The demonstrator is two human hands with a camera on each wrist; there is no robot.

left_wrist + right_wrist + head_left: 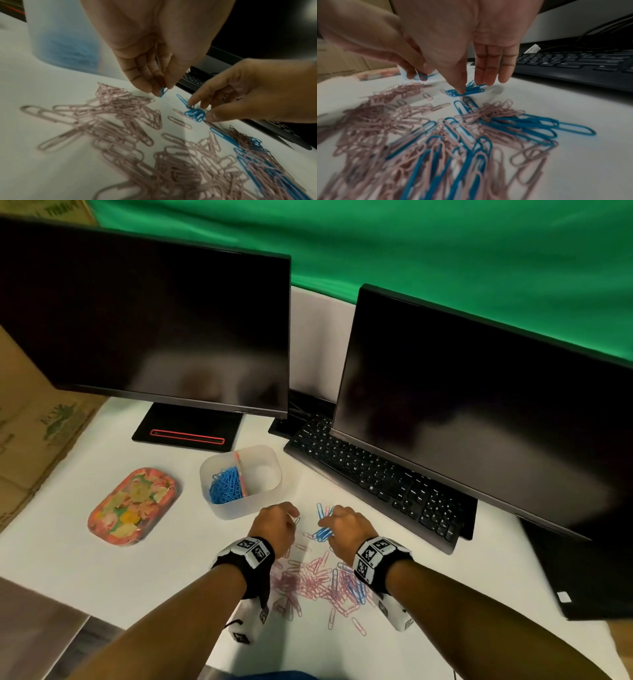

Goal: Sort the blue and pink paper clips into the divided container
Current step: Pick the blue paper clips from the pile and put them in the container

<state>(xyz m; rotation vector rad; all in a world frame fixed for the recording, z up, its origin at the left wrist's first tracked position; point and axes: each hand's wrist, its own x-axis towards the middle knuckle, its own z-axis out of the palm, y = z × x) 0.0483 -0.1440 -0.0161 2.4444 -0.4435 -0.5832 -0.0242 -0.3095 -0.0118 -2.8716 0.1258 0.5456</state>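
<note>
On the cardboard box [41, 419], faint green print, unreadable

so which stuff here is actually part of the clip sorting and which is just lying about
Part of the job:
- divided container, blue clips in its left half
- blue clips on the table
- pink clips on the table
- left hand, pinching a blue clip
- right hand, fingers on a small blue bunch

Just lying about:
- floral tray
- keyboard
- two dark monitors
- cardboard box

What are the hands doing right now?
Left hand: pinches one small blue wire paper clip.
Right hand: open, straight fingers touching a blue paper clip cluster.
</note>
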